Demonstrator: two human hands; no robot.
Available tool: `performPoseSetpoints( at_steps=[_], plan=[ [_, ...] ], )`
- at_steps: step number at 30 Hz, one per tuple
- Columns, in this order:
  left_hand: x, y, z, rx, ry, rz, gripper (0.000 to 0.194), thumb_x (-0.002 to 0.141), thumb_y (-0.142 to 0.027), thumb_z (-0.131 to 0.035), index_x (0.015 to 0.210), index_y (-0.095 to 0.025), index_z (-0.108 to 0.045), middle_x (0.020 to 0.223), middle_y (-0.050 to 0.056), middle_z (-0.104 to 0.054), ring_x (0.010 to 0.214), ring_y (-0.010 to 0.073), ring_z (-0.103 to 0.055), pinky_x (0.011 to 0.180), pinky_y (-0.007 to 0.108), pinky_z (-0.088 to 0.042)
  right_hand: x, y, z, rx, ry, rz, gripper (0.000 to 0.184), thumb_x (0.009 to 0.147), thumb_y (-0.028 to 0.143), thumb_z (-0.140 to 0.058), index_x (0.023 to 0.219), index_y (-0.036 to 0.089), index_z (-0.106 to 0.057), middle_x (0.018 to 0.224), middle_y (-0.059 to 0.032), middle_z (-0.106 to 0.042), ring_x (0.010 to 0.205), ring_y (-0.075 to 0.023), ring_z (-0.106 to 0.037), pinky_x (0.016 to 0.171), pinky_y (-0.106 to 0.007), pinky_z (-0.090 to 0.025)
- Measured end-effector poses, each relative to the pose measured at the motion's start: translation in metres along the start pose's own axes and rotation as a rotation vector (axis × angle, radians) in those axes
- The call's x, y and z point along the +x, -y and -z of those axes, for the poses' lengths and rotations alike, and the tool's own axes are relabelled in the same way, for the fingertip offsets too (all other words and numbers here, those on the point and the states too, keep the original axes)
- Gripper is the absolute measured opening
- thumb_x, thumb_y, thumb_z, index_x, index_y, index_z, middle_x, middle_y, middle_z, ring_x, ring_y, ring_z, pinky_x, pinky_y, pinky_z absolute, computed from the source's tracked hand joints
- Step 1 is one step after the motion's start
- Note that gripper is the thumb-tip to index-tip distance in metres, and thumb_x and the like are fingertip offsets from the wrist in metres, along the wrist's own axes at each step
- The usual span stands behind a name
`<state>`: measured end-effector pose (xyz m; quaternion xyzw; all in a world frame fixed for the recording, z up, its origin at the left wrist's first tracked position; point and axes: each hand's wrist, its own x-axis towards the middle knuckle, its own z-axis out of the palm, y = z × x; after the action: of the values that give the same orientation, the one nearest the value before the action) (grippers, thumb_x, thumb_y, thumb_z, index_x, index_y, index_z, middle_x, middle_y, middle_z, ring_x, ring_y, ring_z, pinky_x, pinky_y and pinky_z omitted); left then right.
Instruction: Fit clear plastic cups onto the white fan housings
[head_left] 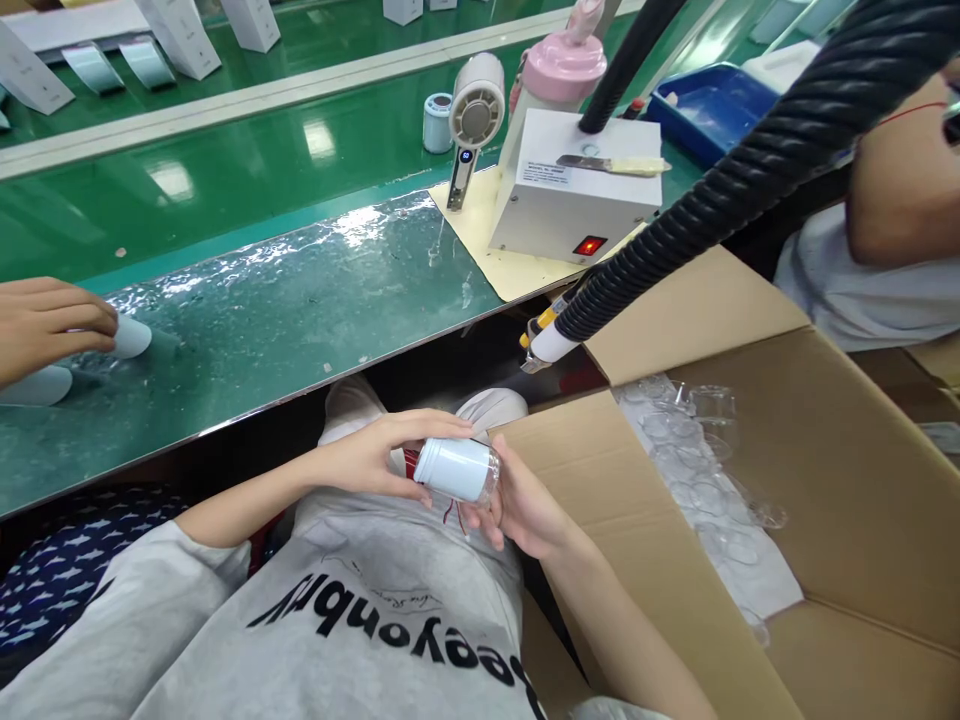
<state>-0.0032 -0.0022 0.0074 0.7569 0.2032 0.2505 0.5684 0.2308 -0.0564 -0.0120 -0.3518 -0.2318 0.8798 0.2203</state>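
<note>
Over my lap, a light blue cylinder [456, 470] lies on its side between my two hands, a clear plastic piece around its right end. My left hand [379, 455] grips the ridged left end, fingers along the top and thumb beneath. At the clear end, my right hand [521, 500] is closed around it, with its palm against that end and its fingers underneath. Part of the cylinder's lower side is hidden by the right fingers.
A large cardboard box [697, 360] with clear plastic covers [686, 455] stands at my right. A black corrugated hose [697, 230] hangs above it. On the green bench are a white machine [551, 205], a handheld fan [478, 105] and another person's hand [56, 325] on a pale cylinder.
</note>
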Motion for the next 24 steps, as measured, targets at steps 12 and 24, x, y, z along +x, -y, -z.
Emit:
performPoseSetpoints(
  at_steps=[12, 24],
  plan=[
    [0.0, -0.021, -0.007, -0.16, -0.099, 0.29, 0.066, 0.083, -0.039, -0.084, 0.143, -0.022, -0.061, 0.141, 0.014, -0.067, 0.115, 0.0267, -0.07, 0.087, 0.032, -0.06, -0.013, -0.012, 0.013, -0.819, -0.281, 0.936, 0.071, 0.09, 0.067, -0.073, 0.149, 0.034, -0.051, 0.153, -0.0135, -0.058, 0.136, -0.0332, -0.062, 0.104, -0.049, -0.061],
    [-0.003, -0.014, 0.001, -0.14, -0.001, 0.228, 0.079, 0.082, -0.03, -0.087, 0.154, -0.031, -0.054, 0.158, 0.012, -0.058, 0.142, 0.0311, -0.058, 0.115, 0.042, -0.051, -0.017, -0.016, 0.012, -0.512, -0.228, 0.684, 0.054, 0.09, 0.053, -0.081, 0.139, 0.033, -0.07, 0.131, -0.0093, -0.076, 0.11, -0.0282, -0.078, 0.089, -0.039, -0.068]
  ],
)
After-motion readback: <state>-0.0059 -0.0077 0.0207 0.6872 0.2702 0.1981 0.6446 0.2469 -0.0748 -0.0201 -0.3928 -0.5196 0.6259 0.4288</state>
